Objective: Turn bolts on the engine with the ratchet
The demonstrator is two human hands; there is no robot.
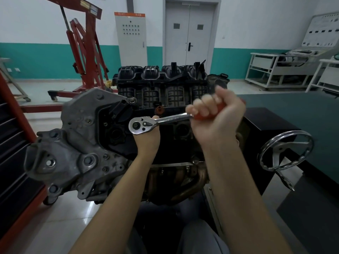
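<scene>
Workshop: pale tiled floor, white walls with a teal lower band, grey double door (189, 32) at the back.

Nearest the camera, two bare forearms rise toward an engine (128, 143) on a stand. One ratchet wrench (157, 121) lies over the engine's dark top cover. Its long axis runs nearly level, tilted slightly up to the right; round chrome head points left, orange grip points right.

Left hand (146, 138): sits under and behind the ratchet head, one fingertip showing above the shank, fingers wrapped around the head end.

Right hand (216, 114): fist clamped tight around the orange grip, knuckles up, somewhat motion-blurred.

Right of the engine: one chrome handwheel (286, 151) on the dark stand.

Behind the engine: black ribbed intake manifold (163, 83), four runners counted.

Farther back: one red engine hoist (84, 50) at left, one grey cabinet (130, 37) beside the door, white racks (275, 68) at right.
</scene>
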